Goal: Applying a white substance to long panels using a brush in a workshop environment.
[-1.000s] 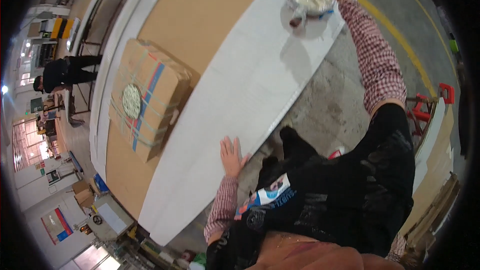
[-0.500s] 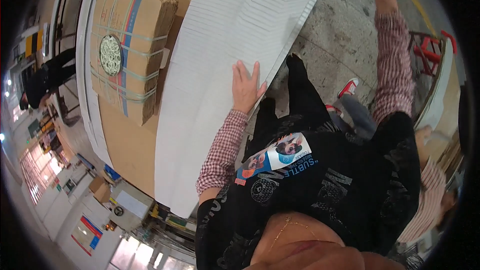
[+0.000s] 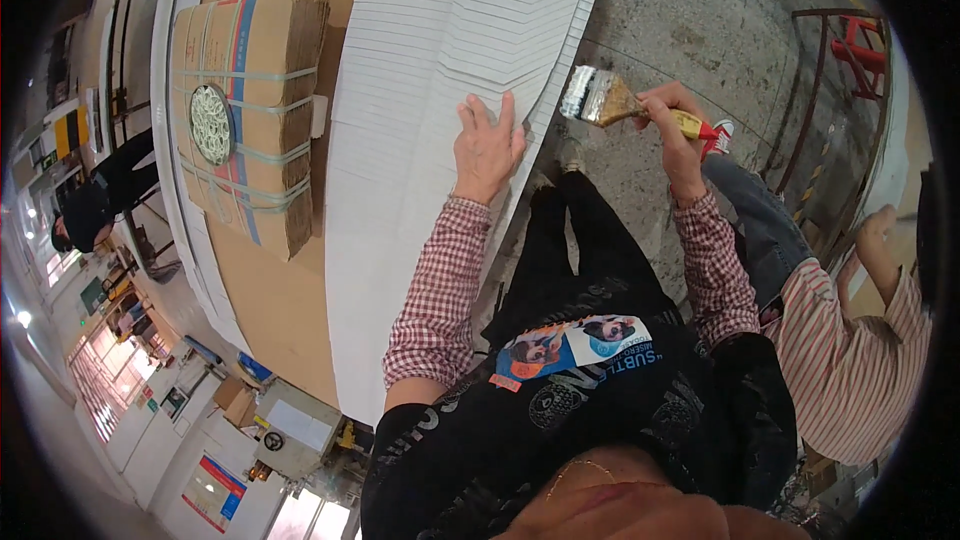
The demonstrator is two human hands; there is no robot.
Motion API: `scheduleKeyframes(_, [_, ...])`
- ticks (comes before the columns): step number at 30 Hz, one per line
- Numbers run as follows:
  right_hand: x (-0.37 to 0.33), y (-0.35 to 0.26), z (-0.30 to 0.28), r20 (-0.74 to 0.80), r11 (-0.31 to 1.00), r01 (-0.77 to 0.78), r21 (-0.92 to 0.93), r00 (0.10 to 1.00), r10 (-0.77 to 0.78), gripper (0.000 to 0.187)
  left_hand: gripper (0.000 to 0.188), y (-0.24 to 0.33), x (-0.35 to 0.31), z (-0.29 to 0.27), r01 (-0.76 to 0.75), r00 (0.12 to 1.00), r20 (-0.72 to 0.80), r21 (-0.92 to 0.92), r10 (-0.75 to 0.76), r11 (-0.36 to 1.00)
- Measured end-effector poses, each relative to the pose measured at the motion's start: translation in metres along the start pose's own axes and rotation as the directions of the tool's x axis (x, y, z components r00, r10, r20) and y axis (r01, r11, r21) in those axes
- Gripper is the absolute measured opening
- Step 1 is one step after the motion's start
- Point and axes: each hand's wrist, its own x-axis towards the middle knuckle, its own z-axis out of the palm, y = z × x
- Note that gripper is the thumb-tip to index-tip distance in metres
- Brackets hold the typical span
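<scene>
My left hand [image 3: 488,145] lies flat with spread fingers on a fanned stack of white sheets [image 3: 420,110] near the table's edge. My right hand [image 3: 675,125] grips the yellow handle of a wide paintbrush [image 3: 600,98]. Its wet, pale bristles hang just off the edge of the white sheets, over the floor. Both of my sleeves are red-and-white checked.
A strapped bundle of brown cardboard [image 3: 250,110] with a round coil on top lies on the brown table [image 3: 270,290]. A person in a striped shirt [image 3: 860,340] is at my right. Another person in dark clothes [image 3: 100,195] stands far left. A red metal frame [image 3: 860,40] stands on the concrete floor.
My right hand has come back from the far bowl and now holds the brush close to the sheets' edge. My left hand stays pressed on the white stack. My view has shifted closer.
</scene>
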Motion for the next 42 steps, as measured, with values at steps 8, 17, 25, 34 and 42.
scheduleKeyframes(8, [0.037,0.007,0.006,0.006,0.997,0.066,-0.041,0.998,-0.066,0.013,0.049,-0.001,0.001,-0.007,0.02,0.998,0.062,0.024,-0.021,1.0])
scheduleKeyframes(17, [0.027,0.015,0.012,0.1,0.993,-0.014,-0.114,0.995,0.026,0.011,0.052,0.002,-0.001,-0.004,0.037,0.999,-0.001,-0.004,-0.037,0.999])
scheduleKeyframes(25, [0.025,0.015,0.009,0.118,0.996,-0.043,-0.082,0.992,0.053,0.012,0.06,0.005,-0.001,-0.004,0.057,0.998,0.006,-0.065,-0.057,0.996])
scheduleKeyframes(34, [0.032,0.017,0.011,-0.006,0.974,0.062,-0.22,0.998,-0.065,0.01,0.068,0.014,-0.022,0.006,0.136,0.988,-0.072,-0.056,-0.14,0.989])
scheduleKeyframes(42, [0.024,0.01,0.008,-0.02,0.947,0.145,-0.288,0.987,-0.157,0.01,0.066,0.01,-0.04,0.007,0.101,0.992,-0.069,-0.034,-0.103,0.994])
